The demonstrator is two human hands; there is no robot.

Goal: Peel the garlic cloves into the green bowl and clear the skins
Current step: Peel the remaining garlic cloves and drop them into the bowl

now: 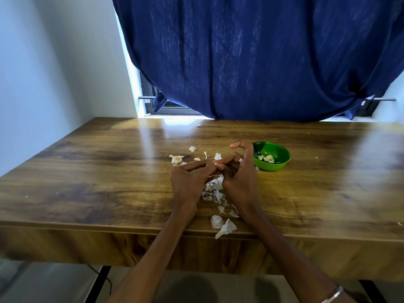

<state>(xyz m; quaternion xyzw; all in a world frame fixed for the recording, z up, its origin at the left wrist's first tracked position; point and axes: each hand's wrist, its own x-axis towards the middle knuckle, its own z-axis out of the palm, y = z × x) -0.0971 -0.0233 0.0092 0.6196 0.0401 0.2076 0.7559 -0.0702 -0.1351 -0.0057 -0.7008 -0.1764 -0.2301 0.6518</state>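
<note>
My left hand (190,182) and my right hand (239,173) meet over the middle of the wooden table (87,182), fingertips pinching one small garlic clove (216,164) between them. The clove is mostly hidden by my fingers. A green bowl (281,165) stands just right of my right hand and holds a few peeled cloves (267,158). Below my hands lies a heap of white garlic skins (215,189). More skins (225,228) lie at the table's near edge. A broken garlic piece (176,159) and small scraps (192,148) lie beyond my left hand.
A dark blue curtain (262,62) hangs behind the table's far edge, in front of a window. A pale wall (43,73) stands on the left. The table's front edge (109,226) runs below my forearms.
</note>
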